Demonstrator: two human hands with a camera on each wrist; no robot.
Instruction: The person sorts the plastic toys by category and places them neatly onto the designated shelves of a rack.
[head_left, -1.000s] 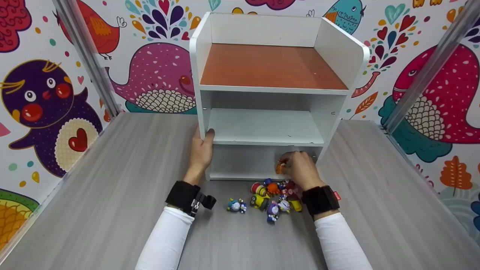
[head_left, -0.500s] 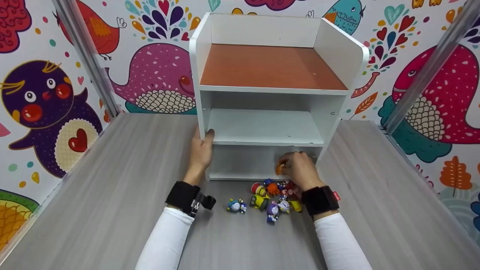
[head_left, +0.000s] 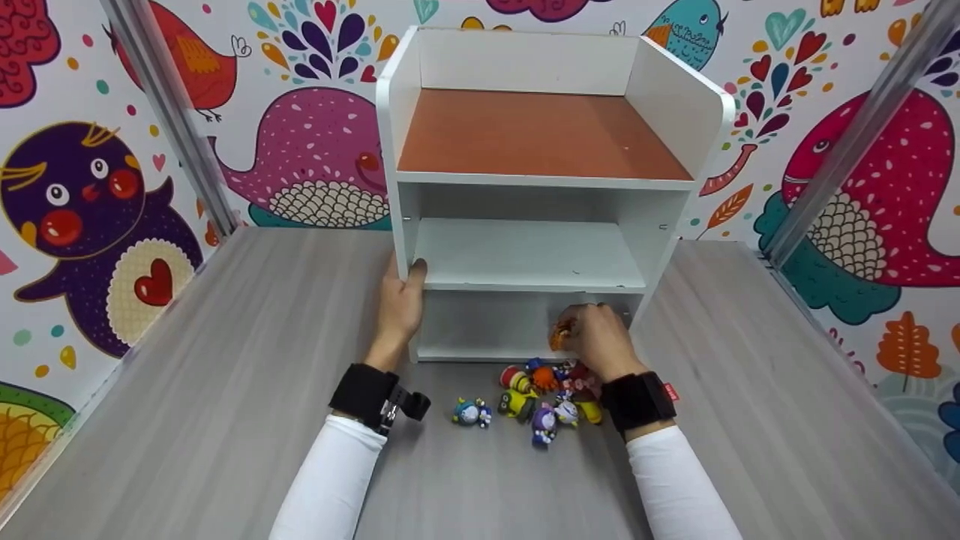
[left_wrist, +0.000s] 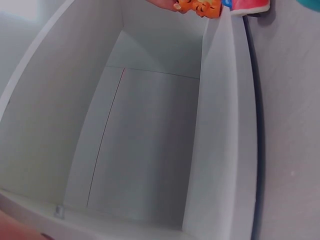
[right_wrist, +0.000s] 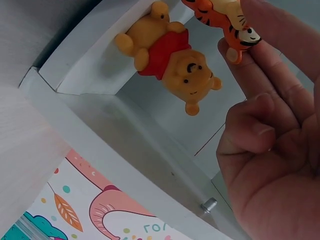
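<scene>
A white shelf unit (head_left: 525,251) stands on the floor, with an orange-brown top board. My left hand (head_left: 401,304) grips its left side panel, thumb on the front edge. At the right end of the bottom compartment, my right hand (head_left: 604,341) pinches an orange tiger figurine (right_wrist: 220,15) with black stripes. In the right wrist view, a yellow bear figurine (right_wrist: 175,57) in a red shirt stands beside the tiger on the bottom board, near the right side panel. My right hand hides this bear in the head view.
Several small figurines (head_left: 517,403) lie heaped on the grey floor (head_left: 247,420) before the shelf unit. A blue and white figurine (head_left: 469,411) lies a little left of the heap. Patterned walls (head_left: 315,142) close off the back and sides.
</scene>
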